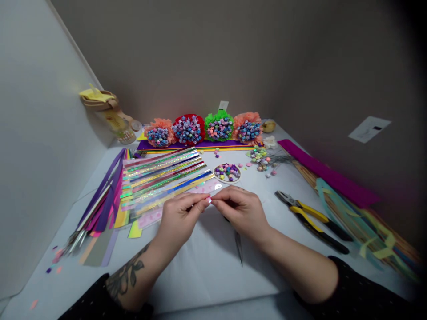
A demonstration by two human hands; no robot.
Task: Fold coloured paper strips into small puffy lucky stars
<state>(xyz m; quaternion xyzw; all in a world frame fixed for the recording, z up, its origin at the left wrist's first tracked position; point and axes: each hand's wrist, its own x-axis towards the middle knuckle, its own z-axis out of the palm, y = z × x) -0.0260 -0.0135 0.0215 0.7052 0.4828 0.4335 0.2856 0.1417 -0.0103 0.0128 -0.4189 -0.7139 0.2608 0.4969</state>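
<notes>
A: At table centre, left hand (178,216) and right hand (240,209) meeting fingertip to fingertip, both pinching a tiny pale pink paper piece (210,200). Any writing?

B: None readable. White tag (223,106) above the bouquets, white sheet (368,129) on the right wall, print too small to read.

A: Hidden bits?

B: Pinched piece mostly covered by fingertips, shape unclear. Under the right hand, scissors (239,246), only the blade tip showing. Right edge of view dark and blurred.

A: Surroundings?

B: Just beyond the left hand, glittery paper strips (163,175) fanned out; further left, purple strips (103,195). Just beyond the right hand, small round dish (227,173) of folded stars. Right of the right hand, yellow-handled pliers (312,218); past them a magenta paper roll (328,177). Far back, four star bouquets (203,129) in a row against the wall.

A: Surface, room?

B: Pale grey table (207,271), pushed into a corner of plain grey walls.
</notes>
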